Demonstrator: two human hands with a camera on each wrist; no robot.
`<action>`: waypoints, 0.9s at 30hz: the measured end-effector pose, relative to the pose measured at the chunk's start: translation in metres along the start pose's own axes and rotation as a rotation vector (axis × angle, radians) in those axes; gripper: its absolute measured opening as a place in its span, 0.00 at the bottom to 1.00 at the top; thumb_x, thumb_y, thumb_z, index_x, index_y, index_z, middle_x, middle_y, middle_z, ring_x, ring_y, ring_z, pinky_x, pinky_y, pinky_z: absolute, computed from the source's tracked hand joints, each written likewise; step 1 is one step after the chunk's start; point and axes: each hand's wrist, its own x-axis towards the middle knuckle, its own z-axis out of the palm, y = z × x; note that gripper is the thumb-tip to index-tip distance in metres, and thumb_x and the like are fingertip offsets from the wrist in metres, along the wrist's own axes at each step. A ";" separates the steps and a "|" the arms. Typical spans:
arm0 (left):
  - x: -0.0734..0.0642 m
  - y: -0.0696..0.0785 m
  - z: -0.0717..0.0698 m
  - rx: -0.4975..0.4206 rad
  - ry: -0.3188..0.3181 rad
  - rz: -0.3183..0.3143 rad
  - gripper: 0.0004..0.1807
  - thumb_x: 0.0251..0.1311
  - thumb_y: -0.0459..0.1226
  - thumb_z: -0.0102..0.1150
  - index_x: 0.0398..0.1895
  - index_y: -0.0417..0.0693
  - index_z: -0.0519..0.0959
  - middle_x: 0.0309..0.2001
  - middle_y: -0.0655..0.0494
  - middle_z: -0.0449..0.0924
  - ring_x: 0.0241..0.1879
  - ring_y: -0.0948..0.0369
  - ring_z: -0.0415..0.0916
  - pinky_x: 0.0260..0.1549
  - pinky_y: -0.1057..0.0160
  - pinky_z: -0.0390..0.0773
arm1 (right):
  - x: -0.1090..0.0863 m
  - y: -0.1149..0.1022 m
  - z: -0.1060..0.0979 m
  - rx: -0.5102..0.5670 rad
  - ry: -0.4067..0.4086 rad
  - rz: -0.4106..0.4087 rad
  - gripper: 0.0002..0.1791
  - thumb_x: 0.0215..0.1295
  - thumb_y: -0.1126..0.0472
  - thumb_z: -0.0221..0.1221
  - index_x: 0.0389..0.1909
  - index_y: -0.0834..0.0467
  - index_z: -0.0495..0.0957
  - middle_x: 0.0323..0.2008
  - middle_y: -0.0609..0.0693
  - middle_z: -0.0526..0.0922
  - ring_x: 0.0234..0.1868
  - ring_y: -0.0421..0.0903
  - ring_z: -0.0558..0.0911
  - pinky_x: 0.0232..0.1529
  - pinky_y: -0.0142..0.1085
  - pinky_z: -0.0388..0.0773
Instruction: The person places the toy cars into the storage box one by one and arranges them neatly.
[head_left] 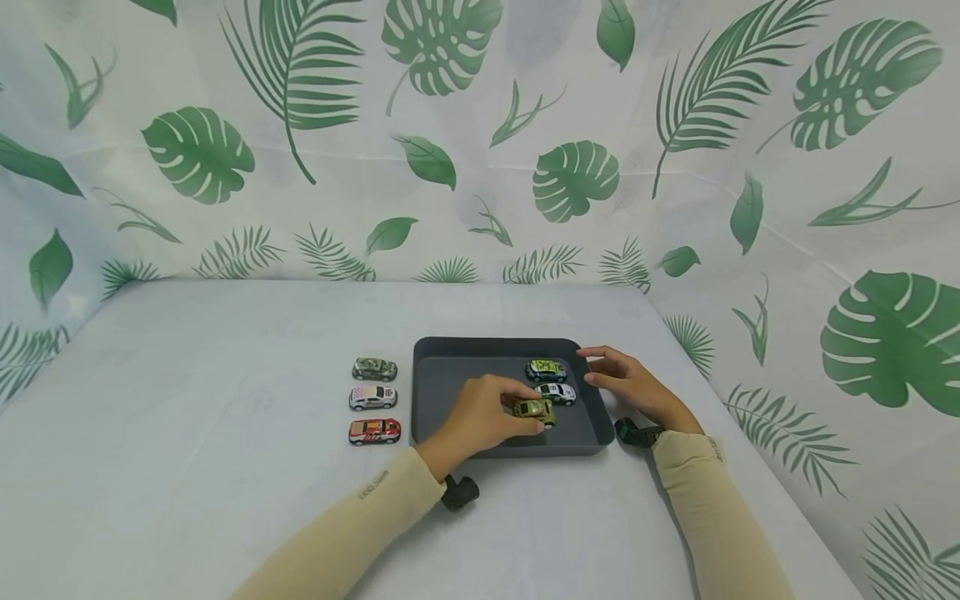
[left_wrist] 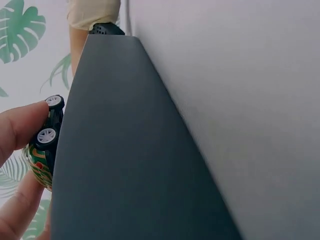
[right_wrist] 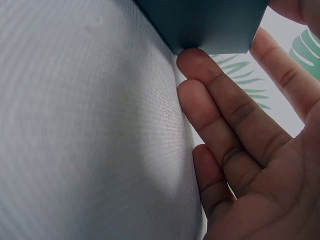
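Observation:
My left hand (head_left: pixel 483 414) pinches a green toy car (head_left: pixel 534 410) between thumb and fingers, over the right part of the grey tray (head_left: pixel 450 417). In the left wrist view the wheels of this toy car (left_wrist: pixel 47 135) show just beyond the tray's side wall (left_wrist: pixel 120 140). Inside the tray, a white toy car (head_left: pixel 557 394) and a yellow-green toy car (head_left: pixel 546 370) stand behind the held one. My right hand (head_left: pixel 637 385) is at the tray's right edge. In the right wrist view its fingers (right_wrist: pixel 240 110) lie fairly straight beside the tray corner (right_wrist: pixel 215 30).
Left of the tray, a camouflage toy car (head_left: pixel 374 369), a white-and-pink toy car (head_left: pixel 372 397) and a red toy car (head_left: pixel 374 431) form a column on the white table (head_left: pixel 187 433). A leaf-printed cloth (head_left: pixel 480 183) hangs behind and beside the table.

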 end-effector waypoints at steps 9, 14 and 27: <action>0.006 0.001 0.014 0.011 0.002 -0.010 0.19 0.58 0.40 0.83 0.54 0.51 0.92 0.46 0.57 0.91 0.45 0.61 0.85 0.41 0.62 0.84 | 0.000 0.001 0.000 -0.001 -0.005 -0.005 0.30 0.82 0.60 0.60 0.78 0.65 0.67 0.70 0.73 0.75 0.71 0.71 0.75 0.74 0.73 0.60; 0.008 0.004 0.020 0.007 0.003 -0.028 0.19 0.58 0.39 0.83 0.53 0.50 0.92 0.46 0.55 0.91 0.46 0.59 0.85 0.42 0.61 0.84 | 0.000 0.002 0.000 -0.002 -0.003 -0.007 0.30 0.82 0.60 0.60 0.78 0.65 0.67 0.69 0.73 0.76 0.70 0.71 0.75 0.74 0.73 0.60; 0.015 0.006 0.033 0.077 0.022 -0.021 0.19 0.59 0.39 0.83 0.53 0.48 0.92 0.44 0.55 0.91 0.44 0.60 0.85 0.46 0.57 0.83 | 0.000 0.001 0.000 0.027 -0.005 -0.017 0.29 0.82 0.61 0.60 0.78 0.65 0.67 0.71 0.74 0.74 0.72 0.72 0.74 0.74 0.73 0.59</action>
